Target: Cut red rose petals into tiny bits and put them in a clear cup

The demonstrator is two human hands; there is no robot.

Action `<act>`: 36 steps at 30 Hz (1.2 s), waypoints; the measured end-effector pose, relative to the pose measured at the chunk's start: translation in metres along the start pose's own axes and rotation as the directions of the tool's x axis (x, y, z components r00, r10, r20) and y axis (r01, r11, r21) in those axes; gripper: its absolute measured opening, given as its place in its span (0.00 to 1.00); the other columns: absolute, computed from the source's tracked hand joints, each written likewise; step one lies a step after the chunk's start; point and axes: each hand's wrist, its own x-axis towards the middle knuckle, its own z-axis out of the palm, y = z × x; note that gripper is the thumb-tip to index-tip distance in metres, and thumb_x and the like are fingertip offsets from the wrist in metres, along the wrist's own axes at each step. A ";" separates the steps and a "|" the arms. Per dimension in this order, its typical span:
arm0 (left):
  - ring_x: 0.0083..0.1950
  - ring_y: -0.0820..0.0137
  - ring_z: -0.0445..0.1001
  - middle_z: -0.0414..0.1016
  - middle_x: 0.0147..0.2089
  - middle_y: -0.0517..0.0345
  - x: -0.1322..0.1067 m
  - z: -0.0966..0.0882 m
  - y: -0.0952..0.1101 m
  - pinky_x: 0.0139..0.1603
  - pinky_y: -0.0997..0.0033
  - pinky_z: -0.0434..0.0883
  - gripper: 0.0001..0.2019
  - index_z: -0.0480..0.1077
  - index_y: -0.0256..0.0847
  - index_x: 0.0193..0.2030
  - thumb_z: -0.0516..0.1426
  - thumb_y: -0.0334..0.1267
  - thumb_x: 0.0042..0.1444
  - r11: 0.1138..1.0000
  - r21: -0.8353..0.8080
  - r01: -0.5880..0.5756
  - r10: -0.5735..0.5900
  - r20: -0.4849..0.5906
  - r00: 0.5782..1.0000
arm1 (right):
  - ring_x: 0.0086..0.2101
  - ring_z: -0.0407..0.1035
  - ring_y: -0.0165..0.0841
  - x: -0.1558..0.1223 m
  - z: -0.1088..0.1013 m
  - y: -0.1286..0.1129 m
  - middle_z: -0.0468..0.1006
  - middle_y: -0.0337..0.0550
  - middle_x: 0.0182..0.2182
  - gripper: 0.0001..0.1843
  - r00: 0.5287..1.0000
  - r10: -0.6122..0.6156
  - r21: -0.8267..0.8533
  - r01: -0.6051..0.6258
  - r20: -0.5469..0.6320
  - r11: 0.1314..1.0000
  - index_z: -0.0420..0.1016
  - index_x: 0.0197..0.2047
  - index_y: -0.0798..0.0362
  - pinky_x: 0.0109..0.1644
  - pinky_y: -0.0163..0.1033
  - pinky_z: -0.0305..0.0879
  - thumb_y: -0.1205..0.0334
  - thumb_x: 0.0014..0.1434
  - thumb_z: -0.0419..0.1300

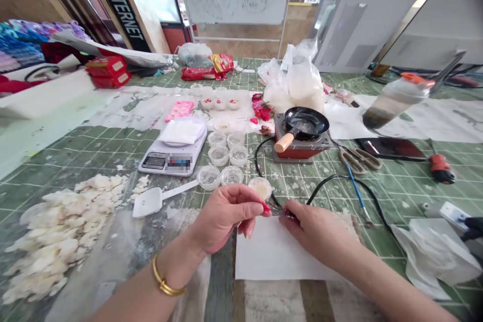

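Note:
My left hand is closed, pinching a small red flower petal between thumb and fingertips. Close to its right, my right hand grips a small pointed metal tool. The tool's tip points at the petal; my fingers hide most of it, so its exact kind is unclear. Below both hands lies a white sheet. Just beyond the fingertips stands a small clear cup with pale contents. Several more clear cups stand in rows behind my left hand.
White wax-like flakes are heaped at left, near a white scoop and kitchen scale. A small black pan sits on a burner. Scissors, a blue brush, a phone and black cable lie right.

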 end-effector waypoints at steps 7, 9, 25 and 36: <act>0.15 0.78 0.69 0.80 0.26 0.55 -0.002 -0.003 -0.002 0.14 0.82 0.59 0.08 0.75 0.34 0.26 0.69 0.32 0.40 0.991 -0.116 0.068 -0.061 0.060 0.996 | 0.23 0.63 0.30 -0.013 -0.017 -0.001 0.69 0.36 0.22 0.24 0.973 -0.105 0.331 0.170 -0.205 0.928 0.64 0.39 0.51 0.27 0.33 0.55 0.39 0.63 0.43; 0.15 0.78 0.69 0.80 0.26 0.55 -0.003 -0.003 -0.004 0.13 0.82 0.58 0.09 0.76 0.34 0.27 0.69 0.35 0.40 0.988 -0.137 0.070 -0.059 0.077 0.995 | 0.23 0.61 0.29 -0.014 -0.015 -0.001 0.67 0.36 0.23 0.28 0.943 -0.204 0.384 0.296 -0.262 0.874 0.63 0.37 0.51 0.27 0.34 0.56 0.37 0.64 0.37; 0.21 0.79 0.68 0.75 0.24 0.58 -0.003 0.000 -0.015 0.20 0.81 0.65 0.11 0.74 0.33 0.26 0.70 0.30 0.36 0.991 -0.048 0.128 -0.122 0.116 0.986 | 0.20 0.55 0.25 -0.016 0.004 -0.002 0.62 0.33 0.19 0.16 0.846 -0.447 0.301 0.525 -0.291 0.796 0.61 0.29 0.51 0.24 0.32 0.48 0.48 0.61 0.51; 0.21 0.79 0.69 0.74 0.26 0.59 -0.006 0.000 -0.015 0.22 0.80 0.64 0.10 0.73 0.33 0.26 0.69 0.30 0.38 0.991 -0.041 0.126 -0.117 0.174 0.978 | 0.18 0.51 0.25 -0.019 0.009 -0.005 0.60 0.31 0.18 0.17 0.877 -0.440 0.315 0.480 -0.193 0.819 0.54 0.27 0.49 0.23 0.33 0.43 0.49 0.64 0.47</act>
